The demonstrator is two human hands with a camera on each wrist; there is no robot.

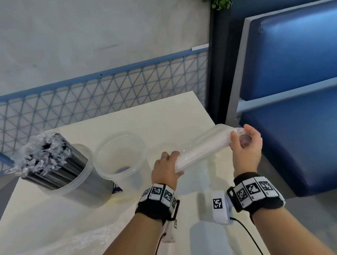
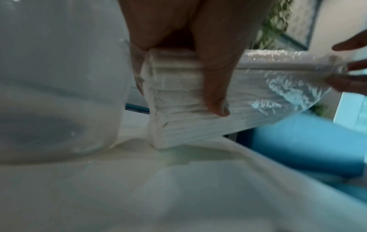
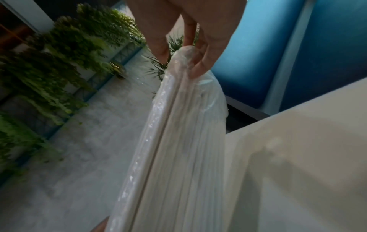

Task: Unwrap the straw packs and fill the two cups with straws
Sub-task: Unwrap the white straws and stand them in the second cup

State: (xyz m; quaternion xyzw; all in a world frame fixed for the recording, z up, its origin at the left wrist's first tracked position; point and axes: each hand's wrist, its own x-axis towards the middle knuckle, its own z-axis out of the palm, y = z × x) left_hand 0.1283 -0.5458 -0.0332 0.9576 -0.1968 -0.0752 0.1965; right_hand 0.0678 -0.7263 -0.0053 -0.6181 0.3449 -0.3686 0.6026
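A pack of white straws [image 1: 202, 147] in clear plastic wrap is held slanted above the white table [image 1: 90, 227]. My left hand [image 1: 166, 169] grips its lower end [image 2: 178, 109], which rests near the table. My right hand [image 1: 245, 142] pinches the wrap at the raised far end [image 3: 188, 62]. An empty clear cup [image 1: 122, 152] stands just left of my left hand, also close in the left wrist view [image 2: 59, 94]. Beside it on the left, a second clear cup [image 1: 73, 175] holds black straws [image 1: 49, 159] with crinkled wrappers on top.
A sheet of loose clear plastic wrap [image 1: 58, 251] lies on the near left of the table. A blue padded bench [image 1: 304, 93] stands to the right, a blue mesh railing [image 1: 88, 98] behind the table, and plants [image 3: 49, 62] beyond.
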